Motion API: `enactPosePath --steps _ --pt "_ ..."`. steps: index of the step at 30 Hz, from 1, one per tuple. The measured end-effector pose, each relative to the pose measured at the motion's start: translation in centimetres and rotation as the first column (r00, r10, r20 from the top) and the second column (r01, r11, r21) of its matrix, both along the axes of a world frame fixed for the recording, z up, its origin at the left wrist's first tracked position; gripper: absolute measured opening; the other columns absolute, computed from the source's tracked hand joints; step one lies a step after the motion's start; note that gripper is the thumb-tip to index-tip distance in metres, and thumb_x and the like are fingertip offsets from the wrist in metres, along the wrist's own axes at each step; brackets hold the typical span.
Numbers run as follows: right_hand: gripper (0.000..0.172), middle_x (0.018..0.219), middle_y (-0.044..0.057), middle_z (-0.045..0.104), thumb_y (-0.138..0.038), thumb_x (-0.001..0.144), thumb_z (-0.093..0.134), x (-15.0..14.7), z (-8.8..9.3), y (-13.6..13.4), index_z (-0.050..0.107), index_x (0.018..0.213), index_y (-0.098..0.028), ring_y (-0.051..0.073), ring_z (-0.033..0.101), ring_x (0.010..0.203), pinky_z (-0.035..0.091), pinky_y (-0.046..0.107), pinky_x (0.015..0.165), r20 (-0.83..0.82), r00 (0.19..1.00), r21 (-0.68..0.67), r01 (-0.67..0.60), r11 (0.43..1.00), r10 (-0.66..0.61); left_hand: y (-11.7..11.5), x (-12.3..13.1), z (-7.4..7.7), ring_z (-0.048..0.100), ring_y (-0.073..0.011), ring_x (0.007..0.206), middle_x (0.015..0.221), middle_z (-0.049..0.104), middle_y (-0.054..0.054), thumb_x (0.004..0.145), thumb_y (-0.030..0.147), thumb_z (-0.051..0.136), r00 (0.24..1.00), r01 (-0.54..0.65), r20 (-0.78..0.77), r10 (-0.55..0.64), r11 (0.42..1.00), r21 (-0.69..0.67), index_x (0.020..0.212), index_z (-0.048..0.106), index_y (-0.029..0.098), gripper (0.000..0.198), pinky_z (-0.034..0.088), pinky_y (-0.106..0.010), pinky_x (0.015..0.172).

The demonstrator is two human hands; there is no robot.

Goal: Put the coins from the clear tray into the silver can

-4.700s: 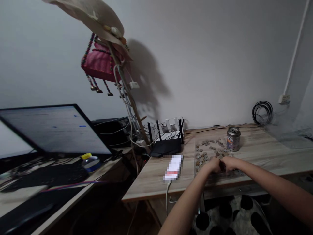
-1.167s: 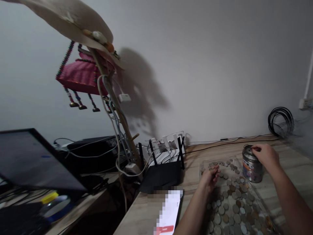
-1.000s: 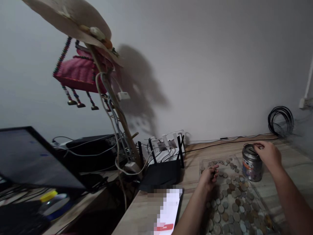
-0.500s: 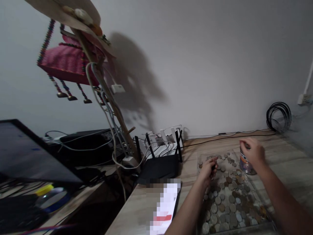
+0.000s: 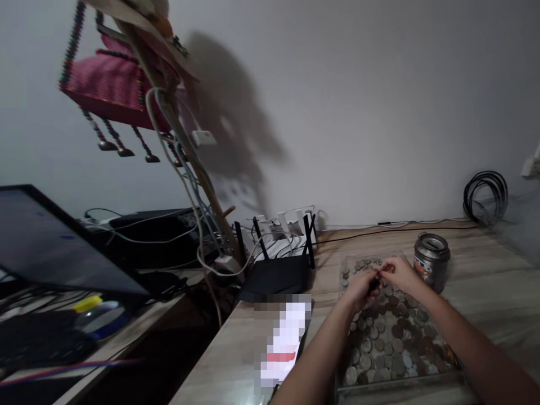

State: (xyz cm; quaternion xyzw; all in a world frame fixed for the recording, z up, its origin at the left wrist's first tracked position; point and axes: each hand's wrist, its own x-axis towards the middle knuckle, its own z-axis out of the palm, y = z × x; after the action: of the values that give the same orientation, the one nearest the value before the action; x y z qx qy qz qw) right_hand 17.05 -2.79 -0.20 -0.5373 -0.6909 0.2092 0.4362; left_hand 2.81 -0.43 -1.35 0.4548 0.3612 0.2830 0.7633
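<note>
Many coins [image 5: 388, 343] lie spread on a clear sheet on the wooden table [image 5: 485, 292]. My left hand [image 5: 360, 288] and my right hand [image 5: 396, 271] meet above the far part of the coins, fingers pinched together around a small dark stack that looks like coins. A metal tin can [image 5: 430, 261] with a slotted top stands just right of my right hand, untouched.
A phone [image 5: 284, 343] with a lit screen lies left of the coins. A black router [image 5: 276, 275] and power strip sit behind it. A monitor [image 5: 50, 247], cables, a leaning pole with a pink bag [image 5: 113, 87], and a cable coil [image 5: 485, 191] surround the table.
My right hand left the top of the tin can and came back left to meet my left hand over the coins. The camera tipped slightly downward.
</note>
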Motion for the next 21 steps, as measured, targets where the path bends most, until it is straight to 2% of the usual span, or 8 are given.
enactPosePath --steps 2,5,7,9,14,17,19,21 --pt "0.016 0.061 0.003 0.063 -0.03 0.069 0.051 1.1 1.6 -0.6 0.064 0.068 -0.021 0.016 0.056 0.056 0.04 0.025 0.051 0.096 0.979 0.091 0.171 0.981 -0.179 0.2 -0.1 0.1 0.032 -0.0025 0.035 0.054 0.049 0.001 0.077 0.036 0.043 0.999 -0.003 0.048 0.008 0.994 -0.11 0.091 0.056 0.013 0.03 0.009 -0.014 0.034" --pt "0.023 0.067 0.003 0.065 -0.034 0.073 0.046 4.3 4.5 -1.7 0.064 0.078 -0.022 0.016 0.056 0.06 0.037 0.025 0.053 0.124 0.875 0.206 0.438 0.875 -0.467 0.7 -0.5 0.3 0.032 -0.0028 0.035 0.053 0.047 0.0 0.077 0.029 0.038 0.993 -0.033 0.107 0.058 0.973 -0.227 0.086 0.057 0.008 0.03 0.011 -0.013 0.032" --pt "0.022 0.07 0.003 0.065 -0.036 0.071 0.047 6.9 6.0 -2.3 0.064 0.077 -0.023 0.016 0.055 0.059 0.032 0.025 0.049 0.243 0.698 0.223 0.636 0.739 -0.674 0.9 -0.6 0.3 0.036 -0.0036 0.037 0.054 0.049 -0.001 0.075 0.021 0.038 0.987 -0.059 0.13 0.095 0.965 -0.256 0.085 0.057 0.005 0.027 0.014 -0.012 0.03" --pt "0.018 0.071 0.003 0.066 -0.031 0.068 0.05 9.0 6.6 -2.3 0.065 0.072 -0.024 0.017 0.055 0.061 0.029 0.025 0.048 0.391 0.575 0.205 0.707 0.677 -0.719 1.0 -0.6 0.2 0.04 -0.0046 0.039 0.055 0.052 -0.003 0.074 0.017 0.04 0.984 -0.085 0.126 0.123 0.958 -0.272 0.086 0.057 0.005 0.024 0.021 -0.012 0.031" --pt "0.017 0.071 0.004 0.066 -0.023 0.064 0.05 10.7 6.5 -1.7 0.067 0.068 -0.024 0.018 0.056 0.063 0.028 0.025 0.048 0.561 0.524 0.138 0.704 0.697 -0.641 0.9 -0.5 -0.1 0.054 -0.0072 0.052 0.062 0.057 -0.005 0.072 0.004 0.044 0.974 -0.146 0.134 0.184 0.957 -0.25 0.09 0.054 0.006 0.021 0.045 -0.014 0.049" --pt "0.021 0.074 0.006 0.065 -0.028 0.069 0.048 8.8 6.4 -1.6 0.067 0.075 -0.024 0.019 0.056 0.066 0.031 0.027 0.049 0.491 0.502 0.278 0.685 0.674 -0.712 0.9 -0.6 -0.2 0.06 -0.0108 0.062 0.069 0.06 -0.01 0.073 0.001 0.04 0.961 -0.188 0.154 0.231 0.949 -0.252 0.098 0.051 0.002 0.027 0.051 -0.02 0.062" --pt "0.024 0.077 0.007 0.065 -0.029 0.074 0.044 6.2 5.9 -1.8 0.066 0.08 -0.023 0.018 0.057 0.07 0.035 0.027 0.054 0.404 0.588 0.409 0.569 0.713 -0.701 1.0 -0.6 -0.2 0.062 -0.0135 0.07 0.077 0.061 -0.013 0.072 -0.001 0.04 0.96 -0.191 0.15 0.236 0.945 -0.267 0.103 0.048 0.0 0.032 0.051 -0.021 0.066" --pt "0.023 0.077 0.005 0.065 -0.027 0.076 0.042 3.1 4.5 -1.8 0.065 0.079 -0.023 0.016 0.058 0.072 0.04 0.026 0.059 0.404 0.764 0.428 0.329 0.842 -0.504 1.2 -0.7 -0.4 0.062 -0.0145 0.076 0.083 0.062 -0.013 0.07 -0.004 0.041 0.961 -0.187 0.151 0.229 0.95 -0.251 0.106 0.047 0.001 0.037 0.051 -0.02 0.068"
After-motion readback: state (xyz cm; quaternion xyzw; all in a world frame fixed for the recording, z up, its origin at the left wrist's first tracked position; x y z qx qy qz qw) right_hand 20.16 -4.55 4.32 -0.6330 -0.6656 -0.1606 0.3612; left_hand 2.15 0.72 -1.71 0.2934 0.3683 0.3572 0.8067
